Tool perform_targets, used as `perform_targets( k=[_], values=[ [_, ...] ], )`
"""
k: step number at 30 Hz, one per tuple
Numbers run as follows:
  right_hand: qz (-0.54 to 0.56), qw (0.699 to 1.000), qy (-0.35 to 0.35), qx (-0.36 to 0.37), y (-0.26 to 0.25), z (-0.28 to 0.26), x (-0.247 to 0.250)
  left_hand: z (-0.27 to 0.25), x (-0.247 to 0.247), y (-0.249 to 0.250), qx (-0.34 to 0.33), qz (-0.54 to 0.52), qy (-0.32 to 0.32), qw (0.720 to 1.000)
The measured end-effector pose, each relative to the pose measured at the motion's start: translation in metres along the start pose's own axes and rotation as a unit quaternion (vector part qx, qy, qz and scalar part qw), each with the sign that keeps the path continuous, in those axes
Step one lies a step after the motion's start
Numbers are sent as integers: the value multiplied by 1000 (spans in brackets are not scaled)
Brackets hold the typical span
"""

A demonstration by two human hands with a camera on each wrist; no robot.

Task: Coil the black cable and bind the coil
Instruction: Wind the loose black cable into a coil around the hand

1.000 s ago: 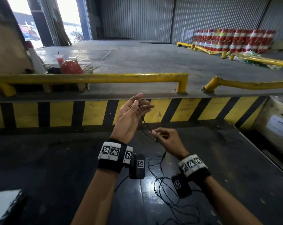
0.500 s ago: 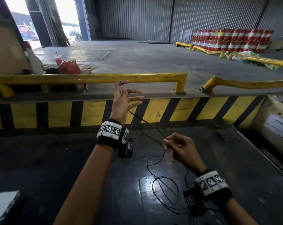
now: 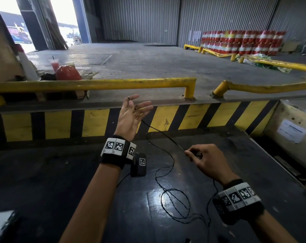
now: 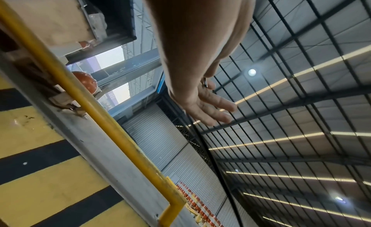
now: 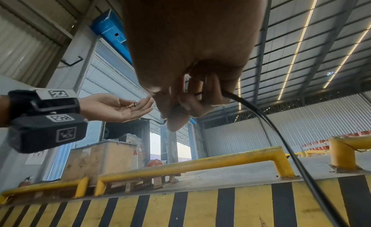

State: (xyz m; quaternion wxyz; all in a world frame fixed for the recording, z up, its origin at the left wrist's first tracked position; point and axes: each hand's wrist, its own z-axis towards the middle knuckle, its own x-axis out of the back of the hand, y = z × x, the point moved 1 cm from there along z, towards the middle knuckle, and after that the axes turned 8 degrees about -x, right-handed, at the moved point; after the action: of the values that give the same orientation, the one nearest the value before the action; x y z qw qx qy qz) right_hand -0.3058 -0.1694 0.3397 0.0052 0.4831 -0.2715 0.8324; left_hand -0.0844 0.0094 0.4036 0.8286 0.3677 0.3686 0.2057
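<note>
The thin black cable (image 3: 163, 135) runs taut from my left hand (image 3: 136, 106) down to my right hand (image 3: 190, 154). The left hand is raised with its palm up and fingers spread straight. Its thumb pins the cable's metal plug (image 3: 129, 98) against the index finger, as the left wrist view shows at the plug (image 4: 205, 82). The right hand pinches the cable between thumb and fingers, with the cable (image 5: 261, 116) trailing out of its curled fingers. The remainder lies in loose loops (image 3: 175, 204) on the dark platform (image 3: 61, 172) below my hands.
A yellow and black striped step (image 3: 192, 118) with a yellow rail (image 3: 96, 84) crosses just ahead. A red helmet (image 3: 68, 73) and a drink cup (image 3: 54, 64) sit behind the rail at left. A pale crate (image 3: 292, 130) stands at right. Red barrels (image 3: 241, 42) are stacked far back.
My hands have drawn apart: the right slid down and right along the cable while the left rose and spread its fingers. The stretch of cable between them is longer and taut.
</note>
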Motion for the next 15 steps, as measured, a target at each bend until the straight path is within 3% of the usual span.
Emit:
perform_targets(
  k=[3, 6, 11, 15],
  values=[
    [16, 1000, 4, 16, -3, -7, 0, 7, 2, 1, -7, 13, 29, 999],
    [37, 997, 51, 49, -11, -9, 11, 9, 1, -1, -3, 93, 26, 995],
    [46, 979, 130, 148, -37, 8, 49, -13, -24, -19, 41, 266, -63, 961],
    [0, 968, 179, 176, -54, 42, 79, -44, -49, -44, 115, 267, -147, 945]
  ],
)
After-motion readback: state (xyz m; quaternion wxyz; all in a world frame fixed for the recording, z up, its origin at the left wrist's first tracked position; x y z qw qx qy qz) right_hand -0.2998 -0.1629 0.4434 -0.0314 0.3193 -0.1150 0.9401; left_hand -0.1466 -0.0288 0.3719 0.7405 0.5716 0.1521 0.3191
